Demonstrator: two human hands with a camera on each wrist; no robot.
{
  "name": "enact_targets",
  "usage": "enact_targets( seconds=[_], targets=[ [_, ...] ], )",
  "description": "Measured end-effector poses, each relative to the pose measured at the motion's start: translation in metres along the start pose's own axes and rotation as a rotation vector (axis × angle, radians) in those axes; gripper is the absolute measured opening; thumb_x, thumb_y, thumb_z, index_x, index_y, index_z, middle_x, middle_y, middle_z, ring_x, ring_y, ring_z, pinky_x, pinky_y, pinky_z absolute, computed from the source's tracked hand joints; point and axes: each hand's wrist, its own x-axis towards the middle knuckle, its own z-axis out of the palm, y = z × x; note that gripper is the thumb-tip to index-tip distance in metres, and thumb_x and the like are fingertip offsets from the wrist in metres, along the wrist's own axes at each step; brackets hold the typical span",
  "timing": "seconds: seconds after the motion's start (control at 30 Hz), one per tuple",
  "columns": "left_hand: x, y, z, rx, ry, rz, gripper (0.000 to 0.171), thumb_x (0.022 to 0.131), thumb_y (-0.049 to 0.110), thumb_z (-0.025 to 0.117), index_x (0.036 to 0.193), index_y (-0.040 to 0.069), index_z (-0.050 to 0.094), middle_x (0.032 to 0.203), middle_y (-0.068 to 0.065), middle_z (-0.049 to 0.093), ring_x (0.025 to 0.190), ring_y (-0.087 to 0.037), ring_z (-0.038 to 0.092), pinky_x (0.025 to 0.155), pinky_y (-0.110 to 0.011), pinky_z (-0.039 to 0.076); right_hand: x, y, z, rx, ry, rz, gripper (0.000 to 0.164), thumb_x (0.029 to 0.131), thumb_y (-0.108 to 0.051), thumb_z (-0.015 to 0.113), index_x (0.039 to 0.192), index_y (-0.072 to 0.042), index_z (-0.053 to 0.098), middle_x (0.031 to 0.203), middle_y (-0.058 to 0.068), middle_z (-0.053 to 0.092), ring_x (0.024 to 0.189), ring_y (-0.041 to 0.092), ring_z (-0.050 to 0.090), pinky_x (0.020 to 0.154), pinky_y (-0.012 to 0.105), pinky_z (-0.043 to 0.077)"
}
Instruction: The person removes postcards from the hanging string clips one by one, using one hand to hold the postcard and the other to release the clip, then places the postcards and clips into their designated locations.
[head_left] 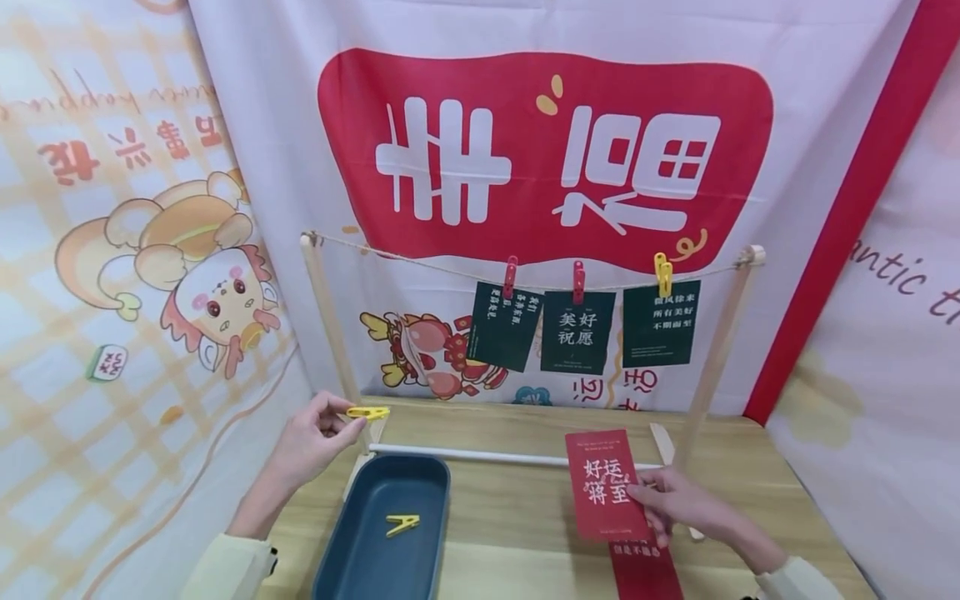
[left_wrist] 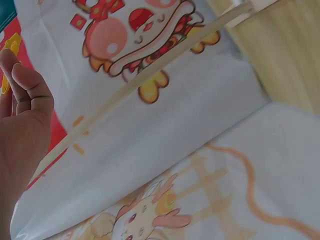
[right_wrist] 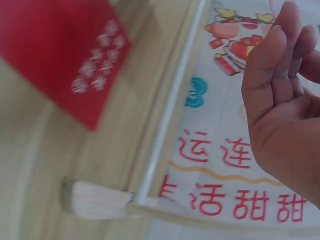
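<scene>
My left hand (head_left: 318, 433) pinches a yellow clothespin (head_left: 369, 412) between thumb and fingers, in front of the left post of a wooden frame. In the left wrist view that clothespin (left_wrist: 13, 47) shows partly behind the fingertips. My right hand (head_left: 678, 500) holds a red card (head_left: 596, 521) with white writing by its right edge, above the table. Below it lies another red card (head_left: 648, 575), partly covered by the held one. Three dark green cards hang from a string (head_left: 442, 265), two by red clothespins (head_left: 578, 283) and one by a yellow clothespin (head_left: 663, 275).
A dark blue tray (head_left: 444, 508) stands at the left front with a yellow clothespin (head_left: 402, 524) inside. The frame has a left post (head_left: 330, 325), a right post (head_left: 712, 367) and a white rod (head_left: 495, 457) low between them. Printed cloth hangs behind and to both sides.
</scene>
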Motion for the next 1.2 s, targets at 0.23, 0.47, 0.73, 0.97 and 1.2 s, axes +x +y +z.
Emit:
enact_targets(
  seconds=[0.23, 0.47, 0.73, 0.97, 1.2],
  targets=[
    [-0.013, -0.024, 0.02, -0.048, -0.041, -0.108, 0.029, 0.088, 0.014, 0.074, 0.111, 0.003, 0.061, 0.086, -0.015, 0.071, 0.065, -0.005, 0.064, 0.054, -0.023, 0.048, -0.007, 0.026, -0.003, 0.056, -0.05, 0.003, 0.035, 0.105, -0.028, 0.045, 0.113, 0.004, 0.057, 0.066, 0.0, 0.06, 0.056, 0.011, 0.062, 0.056, 0.023, 0.052],
    [-0.024, -0.036, 0.035, -0.025, -0.1, -0.132, 0.033, 0.087, 0.018, 0.074, 0.116, 0.005, 0.066, 0.091, -0.009, 0.072, 0.07, -0.002, 0.062, 0.059, -0.022, 0.051, -0.012, 0.052, 0.002, 0.104, -0.052, 0.009, 0.036, 0.106, -0.027, 0.042, 0.1, 0.005, 0.056, 0.065, -0.002, 0.059, 0.056, 0.008, 0.061, 0.056, 0.023, 0.052],
    [-0.037, -0.046, 0.053, 0.117, -0.276, -0.151, 0.029, 0.084, 0.031, 0.077, 0.104, 0.013, 0.067, 0.085, 0.001, 0.07, 0.07, 0.0, 0.06, 0.058, -0.021, 0.049, -0.017, 0.078, 0.007, 0.107, -0.052, 0.004, 0.046, 0.105, -0.023, 0.044, 0.096, 0.022, 0.043, 0.062, -0.003, 0.055, 0.055, 0.005, 0.052, 0.053, 0.02, 0.045],
    [-0.049, -0.054, 0.064, 0.168, -0.425, -0.157, 0.025, 0.084, 0.03, 0.076, 0.102, 0.015, 0.066, 0.097, -0.005, 0.07, 0.077, -0.005, 0.06, 0.062, -0.022, 0.049, -0.02, 0.094, 0.007, 0.08, -0.042, 0.015, 0.046, 0.104, -0.022, 0.047, 0.096, 0.024, 0.044, 0.061, -0.008, 0.055, 0.052, 0.0, 0.049, 0.048, 0.015, 0.036],
    [-0.057, -0.063, 0.074, 0.215, -0.47, -0.142, 0.025, 0.081, 0.028, 0.079, 0.097, 0.015, 0.065, 0.092, -0.003, 0.073, 0.078, -0.009, 0.063, 0.062, -0.024, 0.049, -0.028, 0.107, 0.007, -0.008, 0.017, 0.079, 0.039, 0.101, -0.026, 0.053, 0.094, 0.012, 0.059, 0.067, -0.007, 0.057, 0.058, 0.004, 0.052, 0.052, 0.016, 0.039]
  ],
)
